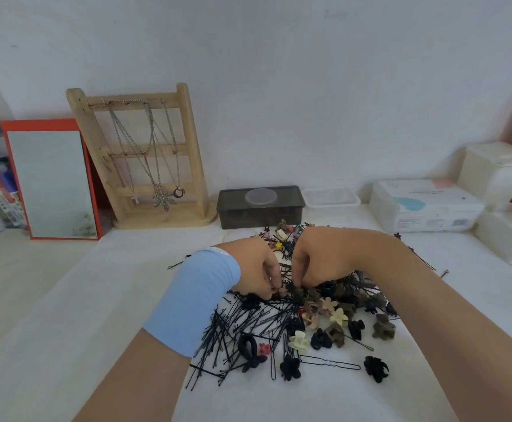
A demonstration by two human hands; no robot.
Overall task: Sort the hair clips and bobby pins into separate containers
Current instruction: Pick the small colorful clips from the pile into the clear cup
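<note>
Head cam: mixed pile mid-table [96, 300]. Bobby pins [233, 330] mostly on the left side, axes crisscrossed. Hair clips [334, 312] mostly right and front. Both hands are dug into the pile centre, knuckles nearly touching. Left hand [256, 269] and right hand [315, 257] have fingers curled down into the tangle; can't tell what either pinches, tips hidden. Dark box [261, 211] and clear tub [331, 197] sit beyond the pile; the tub is nearer the right hand.
</note>
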